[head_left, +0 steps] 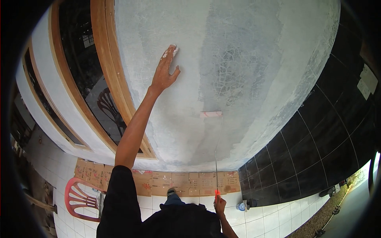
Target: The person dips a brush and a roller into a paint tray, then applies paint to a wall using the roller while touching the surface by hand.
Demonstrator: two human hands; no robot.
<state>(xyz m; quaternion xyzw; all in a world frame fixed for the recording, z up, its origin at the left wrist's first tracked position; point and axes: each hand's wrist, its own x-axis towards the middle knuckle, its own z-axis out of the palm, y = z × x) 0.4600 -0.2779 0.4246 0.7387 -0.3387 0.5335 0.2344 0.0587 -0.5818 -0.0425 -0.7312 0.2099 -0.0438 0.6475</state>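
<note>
My left hand is raised to the pale wall, fingers stretched out and the thumb apart, with white paint smeared on the fingertips. Low down, my right hand is closed around the orange handle of a paint roller. A long thin rod runs up from that handle to the roller's whitish sleeve, which overlaps the wall. Above the sleeve, a greyer patch of the wall shows a web of cracks. Fresh-looking pale areas lie on both sides of the patch.
Wood-framed windows border the wall on the left, and black tiles cover the wall at right. Flattened cardboard lines the floor below. A red plastic chair stands at lower left. By the tiles sits a small bluish container.
</note>
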